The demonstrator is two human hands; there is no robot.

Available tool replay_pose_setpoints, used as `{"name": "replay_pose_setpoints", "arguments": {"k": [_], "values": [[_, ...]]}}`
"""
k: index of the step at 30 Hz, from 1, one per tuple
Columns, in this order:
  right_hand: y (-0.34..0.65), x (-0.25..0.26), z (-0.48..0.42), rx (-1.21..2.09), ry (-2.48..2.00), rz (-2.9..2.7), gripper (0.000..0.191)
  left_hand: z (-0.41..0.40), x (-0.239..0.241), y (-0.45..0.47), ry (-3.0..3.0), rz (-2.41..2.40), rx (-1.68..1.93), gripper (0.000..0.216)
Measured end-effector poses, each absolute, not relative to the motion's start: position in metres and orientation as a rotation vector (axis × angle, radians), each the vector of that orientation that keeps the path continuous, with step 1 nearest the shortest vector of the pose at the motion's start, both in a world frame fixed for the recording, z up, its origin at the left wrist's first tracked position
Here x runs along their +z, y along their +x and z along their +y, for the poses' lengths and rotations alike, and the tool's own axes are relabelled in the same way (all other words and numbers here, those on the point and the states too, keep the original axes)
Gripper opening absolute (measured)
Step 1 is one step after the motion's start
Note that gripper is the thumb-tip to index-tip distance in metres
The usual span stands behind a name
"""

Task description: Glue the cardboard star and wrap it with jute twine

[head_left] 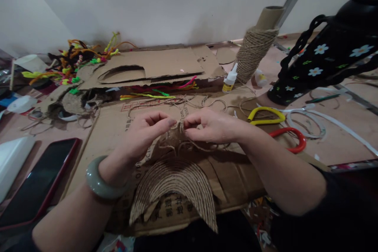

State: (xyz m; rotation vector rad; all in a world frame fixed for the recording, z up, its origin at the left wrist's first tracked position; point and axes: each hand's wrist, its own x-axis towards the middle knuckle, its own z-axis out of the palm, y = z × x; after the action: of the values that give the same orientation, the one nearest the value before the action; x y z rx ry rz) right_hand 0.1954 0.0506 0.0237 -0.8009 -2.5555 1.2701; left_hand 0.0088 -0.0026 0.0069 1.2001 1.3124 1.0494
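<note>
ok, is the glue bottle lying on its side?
No, the glue bottle stands upright, cap on, beside the twine spool.

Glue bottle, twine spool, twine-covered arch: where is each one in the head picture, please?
glue bottle [228,84], head view, on its white body near the label.
twine spool [252,55], head view, on the wound twine.
twine-covered arch [177,177], head view, on the top of its curve.

Left of the left hand [141,134] the cardboard [109,126] lies bare up to the phone [38,181]. Right of the right hand [209,126] the scissors [280,126] block the way. Behind, glue [229,79], spool [254,53] and bag [325,59] stand close together.
</note>
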Motion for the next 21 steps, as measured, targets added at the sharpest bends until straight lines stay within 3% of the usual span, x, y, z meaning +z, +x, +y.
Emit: {"name": "replay_pose_setpoints", "arguments": {"k": [7, 14, 21], "values": [[0.1968, 0.0182, 0.0508, 1.236, -0.765, -2.550, 0.017, -0.0067, 0.0042, 0.0062, 1.247, 1.336, 0.779, 0.016], [0.1957, 0.0214, 0.0540, 1.198, -0.857, -2.376, 0.035, -0.0034, 0.0110, 0.0107, 1.204, 1.358, 0.993, 0.017], [0.1935, 0.0241, 0.0504, 1.066, -0.900, -2.377, 0.017, 0.0000, 0.0100, 0.0120, 1.149, 1.375, 1.204, 0.017]]}}
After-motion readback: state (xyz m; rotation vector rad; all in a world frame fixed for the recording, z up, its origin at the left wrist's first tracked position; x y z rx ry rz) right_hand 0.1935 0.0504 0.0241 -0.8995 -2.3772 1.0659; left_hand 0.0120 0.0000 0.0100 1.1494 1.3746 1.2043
